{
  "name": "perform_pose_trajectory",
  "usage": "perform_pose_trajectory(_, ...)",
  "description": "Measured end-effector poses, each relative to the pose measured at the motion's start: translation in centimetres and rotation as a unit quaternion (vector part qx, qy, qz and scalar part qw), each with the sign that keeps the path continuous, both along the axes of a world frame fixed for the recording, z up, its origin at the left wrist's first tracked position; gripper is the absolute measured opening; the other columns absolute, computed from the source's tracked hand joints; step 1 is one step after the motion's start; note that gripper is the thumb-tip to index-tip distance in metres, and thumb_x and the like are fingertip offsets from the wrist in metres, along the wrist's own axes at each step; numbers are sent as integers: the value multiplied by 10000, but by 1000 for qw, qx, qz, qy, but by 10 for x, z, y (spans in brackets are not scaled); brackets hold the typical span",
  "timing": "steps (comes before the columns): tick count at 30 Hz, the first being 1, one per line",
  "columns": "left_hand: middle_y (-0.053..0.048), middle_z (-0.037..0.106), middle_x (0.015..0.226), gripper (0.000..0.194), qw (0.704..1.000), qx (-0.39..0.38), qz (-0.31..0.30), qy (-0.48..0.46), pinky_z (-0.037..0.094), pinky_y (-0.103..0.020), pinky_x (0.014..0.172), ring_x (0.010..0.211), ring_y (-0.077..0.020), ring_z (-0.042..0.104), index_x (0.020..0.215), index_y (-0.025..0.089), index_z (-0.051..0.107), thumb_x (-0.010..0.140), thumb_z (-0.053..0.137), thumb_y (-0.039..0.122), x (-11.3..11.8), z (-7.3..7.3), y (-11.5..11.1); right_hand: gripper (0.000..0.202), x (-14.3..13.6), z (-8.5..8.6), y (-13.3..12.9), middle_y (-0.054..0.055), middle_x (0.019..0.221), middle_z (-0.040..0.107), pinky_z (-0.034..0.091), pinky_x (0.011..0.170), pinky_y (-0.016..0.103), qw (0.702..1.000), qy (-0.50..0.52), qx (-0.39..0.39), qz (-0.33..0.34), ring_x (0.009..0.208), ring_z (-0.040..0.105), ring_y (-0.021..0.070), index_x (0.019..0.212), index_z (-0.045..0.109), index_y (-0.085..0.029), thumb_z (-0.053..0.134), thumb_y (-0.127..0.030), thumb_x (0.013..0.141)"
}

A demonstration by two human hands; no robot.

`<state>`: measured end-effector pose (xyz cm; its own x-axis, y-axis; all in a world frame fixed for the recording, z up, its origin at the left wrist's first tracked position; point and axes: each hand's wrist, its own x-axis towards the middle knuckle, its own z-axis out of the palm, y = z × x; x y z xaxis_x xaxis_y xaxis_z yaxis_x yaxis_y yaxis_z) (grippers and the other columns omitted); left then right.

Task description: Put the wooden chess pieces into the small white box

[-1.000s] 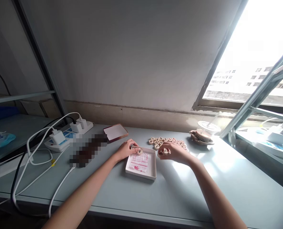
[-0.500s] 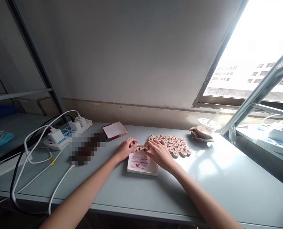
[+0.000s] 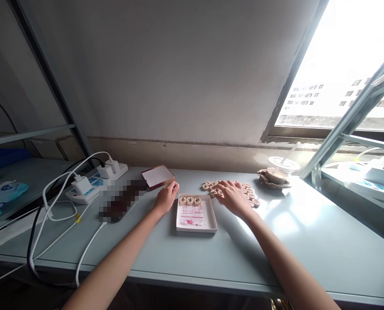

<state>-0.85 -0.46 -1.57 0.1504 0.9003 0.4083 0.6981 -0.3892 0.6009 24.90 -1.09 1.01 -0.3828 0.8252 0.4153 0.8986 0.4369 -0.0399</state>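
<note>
In the head view, a white open box (image 3: 196, 229) lies on the desk. Three round wooden Chinese chess pieces (image 3: 190, 200) form a row along its far side, above a folded sheet with red lines (image 3: 192, 214) in clear plastic. My left hand (image 3: 167, 196) rests beside the box's left edge, fingers curled in and nothing seen in them. To the right of the box, my right hand (image 3: 232, 196) reaches over the group of loose chess pieces (image 3: 250, 196), fingers bent and apart at their left part. It covers several of them; whether its fingertips touch one is hard to see.
Behind my left hand lies the dark red box lid (image 3: 158, 176). A blurred dark object (image 3: 122, 200) with a white cable and a power strip (image 3: 82, 196) with chargers are to the left. A lidded plastic cup (image 3: 280, 168) stands in a brown dish (image 3: 272, 183) at the back right.
Both hands have let go of the chess pieces in the box. My right hand has moved right over the loose pieces; my left has drawn back slightly left and curled.
</note>
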Motion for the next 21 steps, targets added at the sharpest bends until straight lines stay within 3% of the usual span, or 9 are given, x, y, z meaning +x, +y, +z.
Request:
perform_pose_trajectory(8, 34, 395, 506, 442, 993, -89, -73, -37, 295, -237, 543, 515, -107, 376, 527, 182, 349, 839, 347, 494, -6, 5, 1, 205, 14, -12, 10, 42, 1034, 604, 276, 884, 391, 999, -22, -19, 14, 942, 514, 216, 1010, 613, -260, 487, -294, 853)
perform_pose_trajectory(13, 19, 552, 682, 298, 989, -122, -79, -29, 342, -231, 564, 618, -133, 488, 775, 195, 487, 793, 454, 491, -7, 4, -4, 196, 10, -8, 7, 55, 1007, 616, 285, 861, 392, 999, -21, -18, 28, 928, 522, 223, 982, 621, -239, 484, -313, 862)
perform_pose_trajectory(16, 19, 569, 700, 304, 987, -136, -81, -28, 367, -237, 583, 643, -145, 527, 948, 213, 497, 798, 461, 476, -7, 2, -6, 202, 5, -7, 3, 54, 1031, 607, 295, 854, 389, 999, -15, -23, 39, 952, 511, 224, 1007, 609, -251, 477, -309, 866)
perform_pose_trajectory(21, -14, 614, 781, 287, 984, -139, -106, -18, 389, -249, 627, 719, -165, 549, 923, 202, 581, 801, 465, 435, -8, 1, -3, 194, 1, -10, 2, 53, 989, 607, 330, 830, 364, 998, 3, -50, 46, 960, 506, 227, 959, 601, -227, 492, -345, 852)
